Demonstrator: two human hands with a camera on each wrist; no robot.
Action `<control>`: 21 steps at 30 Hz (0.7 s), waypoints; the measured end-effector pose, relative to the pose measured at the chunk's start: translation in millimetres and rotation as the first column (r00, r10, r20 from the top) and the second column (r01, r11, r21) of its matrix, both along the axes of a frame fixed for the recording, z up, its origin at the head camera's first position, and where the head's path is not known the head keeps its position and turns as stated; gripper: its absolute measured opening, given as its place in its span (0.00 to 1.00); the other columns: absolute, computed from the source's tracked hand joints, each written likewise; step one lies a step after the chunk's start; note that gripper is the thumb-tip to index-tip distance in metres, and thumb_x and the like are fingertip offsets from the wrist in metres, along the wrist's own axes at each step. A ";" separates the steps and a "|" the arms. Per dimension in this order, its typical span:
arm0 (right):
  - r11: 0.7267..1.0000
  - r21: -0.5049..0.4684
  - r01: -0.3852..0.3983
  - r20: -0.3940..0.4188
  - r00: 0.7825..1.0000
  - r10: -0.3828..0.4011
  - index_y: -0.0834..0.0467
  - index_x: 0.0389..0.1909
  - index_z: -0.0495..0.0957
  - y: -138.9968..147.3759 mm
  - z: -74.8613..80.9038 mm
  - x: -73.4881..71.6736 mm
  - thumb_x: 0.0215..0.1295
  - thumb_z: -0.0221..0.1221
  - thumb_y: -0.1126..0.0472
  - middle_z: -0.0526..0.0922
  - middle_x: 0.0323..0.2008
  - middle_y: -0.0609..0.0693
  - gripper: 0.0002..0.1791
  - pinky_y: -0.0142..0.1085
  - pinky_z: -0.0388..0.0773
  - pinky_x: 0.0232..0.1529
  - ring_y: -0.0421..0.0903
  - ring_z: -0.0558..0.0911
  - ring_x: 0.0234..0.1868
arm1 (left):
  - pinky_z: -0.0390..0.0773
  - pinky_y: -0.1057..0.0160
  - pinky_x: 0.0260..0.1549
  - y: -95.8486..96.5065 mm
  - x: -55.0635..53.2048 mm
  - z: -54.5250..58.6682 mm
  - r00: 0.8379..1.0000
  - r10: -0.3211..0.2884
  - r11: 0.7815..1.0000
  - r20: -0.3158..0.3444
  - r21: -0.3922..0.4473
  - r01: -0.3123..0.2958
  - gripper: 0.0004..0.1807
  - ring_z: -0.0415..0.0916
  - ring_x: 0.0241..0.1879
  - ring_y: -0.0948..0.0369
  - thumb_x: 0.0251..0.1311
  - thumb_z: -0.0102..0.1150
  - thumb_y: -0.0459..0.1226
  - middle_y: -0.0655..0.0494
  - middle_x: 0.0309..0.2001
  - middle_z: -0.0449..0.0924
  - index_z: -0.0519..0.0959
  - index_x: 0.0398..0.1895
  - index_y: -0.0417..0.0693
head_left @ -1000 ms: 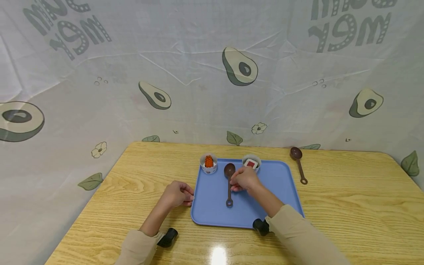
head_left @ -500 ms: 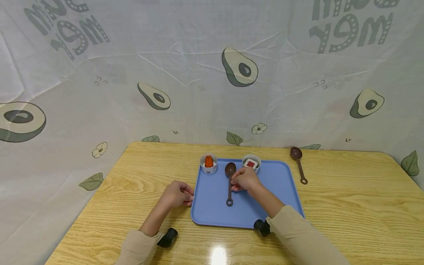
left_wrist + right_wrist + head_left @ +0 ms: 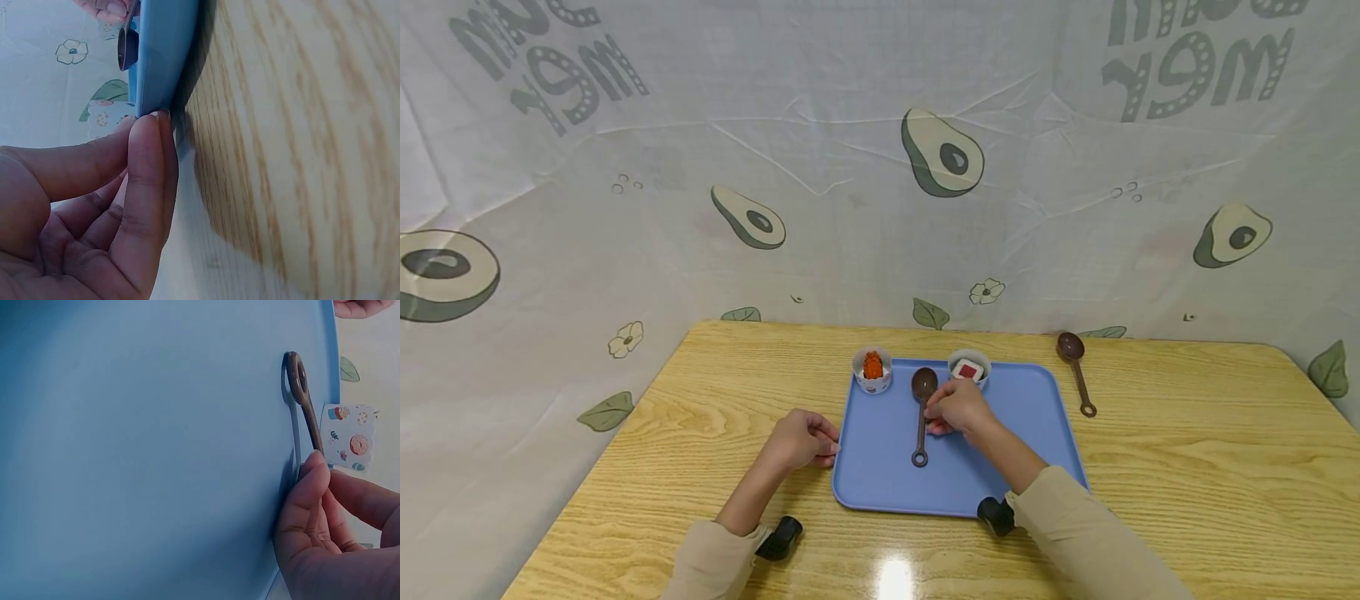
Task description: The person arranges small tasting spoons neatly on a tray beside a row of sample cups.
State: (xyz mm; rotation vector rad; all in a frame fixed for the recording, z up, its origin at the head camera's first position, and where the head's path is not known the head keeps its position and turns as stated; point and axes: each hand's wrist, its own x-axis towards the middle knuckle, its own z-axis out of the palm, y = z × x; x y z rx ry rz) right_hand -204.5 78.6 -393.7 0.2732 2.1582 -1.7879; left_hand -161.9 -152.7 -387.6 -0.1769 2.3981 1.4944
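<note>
A brown spoon [image 3: 922, 421] is over the middle of the blue tray [image 3: 880, 492], its bowl toward the back and its ring-ended handle toward the front. My right hand [image 3: 957, 407] pinches the handle between thumb and fingers. In the right wrist view, the handle [image 3: 310, 422] casts a shadow on the tray beside it. At the tray's left side, my left hand [image 3: 805, 439] holds the rim with its fingertips. The left wrist view has the thumb and fingers [image 3: 147, 169] meeting at the tray's edge [image 3: 164, 69].
A small paper cup [image 3: 874, 383] with an orange-topped piece stands at the tray's back left corner. Another cup [image 3: 983, 367], holding a white and red piece, is at the back edge behind my right hand. A second brown spoon [image 3: 1078, 375] lies on the wooden table [image 3: 1187, 467] to the right.
The spoon's bowl has swung slightly to the right, while its ring end has stayed nearly in place. My right hand has shifted a little right with it. The left hand and tray are still.
</note>
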 end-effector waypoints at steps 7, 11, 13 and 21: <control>1.000 0.020 -0.007 -0.011 1.000 0.007 0.71 0.25 0.75 -1.8 0.4 2.5 0.51 0.57 0.80 0.76 0.18 0.57 0.03 0.32 0.78 0.14 0.41 0.74 0.11 | 0.82 0.62 0.22 -0.1 0.0 -3.3 1.000 0.005 1.000 -0.007 -0.006 -0.005 0.04 0.76 0.18 0.59 0.49 0.59 0.19 0.47 0.21 0.73 0.77 0.25 0.32; 1.000 0.025 -0.010 -0.015 1.000 0.010 0.72 0.25 0.75 -2.7 0.9 2.9 0.50 0.58 0.80 0.76 0.17 0.57 0.03 0.32 0.78 0.14 0.41 0.74 0.11 | 0.82 0.62 0.22 0.1 0.3 -4.0 1.000 0.010 1.000 -0.009 0.000 -0.010 0.04 0.76 0.18 0.59 0.49 0.58 0.19 0.46 0.21 0.73 0.77 0.25 0.32; 1.000 0.028 -0.013 -0.010 1.000 0.013 0.71 0.25 0.75 -2.8 0.9 2.6 0.51 0.57 0.80 0.76 0.17 0.57 0.03 0.32 0.78 0.14 0.41 0.74 0.11 | 0.82 0.61 0.22 0.4 0.4 -3.9 1.000 0.012 1.000 -0.010 0.001 -0.012 0.04 0.76 0.18 0.59 0.49 0.59 0.19 0.46 0.21 0.73 0.77 0.25 0.32; 0.999 0.036 -0.031 0.026 0.999 0.030 0.71 0.26 0.75 -1.5 -2.0 -0.4 0.52 0.58 0.78 0.76 0.17 0.57 0.02 0.31 0.78 0.15 0.42 0.75 0.11 | 0.82 0.62 0.22 0.4 1.0 -8.1 1.000 0.011 1.000 -0.027 0.004 -0.011 0.04 0.75 0.18 0.59 0.49 0.58 0.19 0.46 0.21 0.73 0.77 0.25 0.31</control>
